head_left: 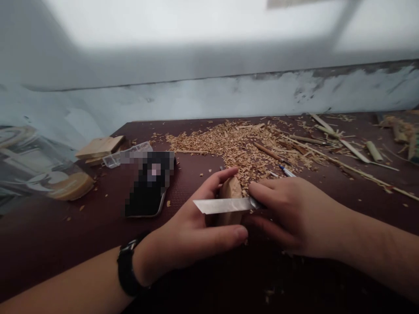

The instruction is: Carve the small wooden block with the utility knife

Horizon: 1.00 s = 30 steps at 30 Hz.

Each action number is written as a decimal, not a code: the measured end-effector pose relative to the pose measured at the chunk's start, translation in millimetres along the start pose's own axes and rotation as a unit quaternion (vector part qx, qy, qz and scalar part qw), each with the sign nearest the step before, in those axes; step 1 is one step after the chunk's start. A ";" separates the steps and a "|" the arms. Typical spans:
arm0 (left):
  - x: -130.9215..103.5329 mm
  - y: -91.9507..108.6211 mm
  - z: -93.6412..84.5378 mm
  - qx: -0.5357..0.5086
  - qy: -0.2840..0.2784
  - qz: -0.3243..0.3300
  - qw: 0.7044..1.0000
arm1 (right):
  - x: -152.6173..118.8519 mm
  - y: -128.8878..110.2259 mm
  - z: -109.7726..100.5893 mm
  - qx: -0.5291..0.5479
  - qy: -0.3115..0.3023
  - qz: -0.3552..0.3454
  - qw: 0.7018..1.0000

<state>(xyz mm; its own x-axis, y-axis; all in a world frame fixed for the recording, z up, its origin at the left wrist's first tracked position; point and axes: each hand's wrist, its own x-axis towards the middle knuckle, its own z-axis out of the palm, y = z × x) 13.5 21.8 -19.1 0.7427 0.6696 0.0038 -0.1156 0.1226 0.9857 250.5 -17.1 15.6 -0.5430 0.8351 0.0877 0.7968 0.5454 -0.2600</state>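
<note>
My left hand [193,226], with a black watch strap [128,266] at the wrist, is closed around a small block of pale wood [231,188]. Its thumb lies along the near side and a finger along the far side. In my right hand [288,209] is a knife, gripped by its handle, most of which is hidden in the fist. The flat metal knife blade [225,206] points left and crosses in front of the wooden block. Whether the edge touches the wood I cannot tell.
A heap of wood shavings [225,135] covers the table's back half. Left stand a phone [147,187], a clear plastic case [129,153], wooden boards [100,147] and a clear container [42,165]. A pen [287,171], a brown stick [270,151] and long strips [353,150] lie right.
</note>
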 end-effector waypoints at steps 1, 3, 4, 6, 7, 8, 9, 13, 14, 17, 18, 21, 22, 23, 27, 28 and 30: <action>-0.7 0.9 1.8 0.013 0.009 -0.003 1.000 | -0.3 -3.3 0.2 -0.004 0.000 0.002 1.000; -1.0 2.1 5.4 0.042 0.036 0.000 0.998 | -0.6 -10.1 -0.4 -0.013 -0.004 0.005 1.000; -0.8 2.6 7.0 0.062 0.048 -0.002 0.997 | -0.7 -13.2 -1.3 -0.019 -0.011 0.008 1.000; -0.3 3.6 10.1 0.109 0.064 -0.002 0.992 | -0.4 -17.8 -3.4 -0.045 -0.025 0.013 0.999; 0.1 4.0 11.9 0.130 0.070 -0.001 0.989 | -0.1 -19.1 -4.2 -0.070 -0.029 0.017 0.997; 0.4 4.5 14.0 0.146 0.075 0.004 0.986 | 0.4 -19.8 -4.7 -0.101 -0.027 0.021 0.994; 0.7 4.9 16.4 0.155 0.078 0.007 0.985 | 1.0 -20.0 -4.6 -0.133 -0.022 0.026 0.991; 2.2 5.9 26.6 0.179 0.112 0.014 0.977 | 3.8 -17.3 0.1 -0.208 0.017 0.017 0.978; 2.5 5.9 28.4 0.190 0.119 0.014 0.975 | 4.4 -16.2 1.7 -0.216 0.025 0.009 0.976; 2.9 5.5 30.0 0.224 0.127 0.021 0.966 | 5.2 -13.4 4.6 -0.242 0.059 -0.019 0.968; 2.9 5.4 29.5 0.230 0.129 0.025 0.964 | 5.2 -12.8 4.7 -0.248 0.070 -0.032 0.966; 2.8 5.4 27.2 0.218 0.113 0.038 0.969 | 5.3 -12.3 3.0 -0.243 0.091 -0.078 0.963; 3.0 5.7 26.6 0.209 0.097 0.041 0.972 | 5.6 -12.4 2.2 -0.240 0.096 -0.088 0.962; 3.4 6.3 26.2 0.200 0.082 0.044 0.975 | 6.0 -12.4 1.6 -0.239 0.101 -0.092 0.961; 5.7 9.7 26.9 0.196 0.087 0.033 0.976 | 8.2 -11.7 1.1 -0.250 0.121 -0.085 0.957; 6.0 10.4 27.3 0.203 0.101 0.025 0.974 | 8.6 -11.7 1.5 -0.252 0.123 -0.080 0.956; 5.8 11.2 28.1 0.223 0.130 0.014 0.966 | 8.9 -12.1 2.3 -0.252 0.125 -0.072 0.957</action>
<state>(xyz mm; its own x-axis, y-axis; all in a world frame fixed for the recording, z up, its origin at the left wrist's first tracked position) 35.1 6.4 -3.3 0.5461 0.8364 0.0462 0.2051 -0.1870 0.9607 235.4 -16.4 17.3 -0.6271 0.7047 0.3318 0.7789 0.5690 0.2635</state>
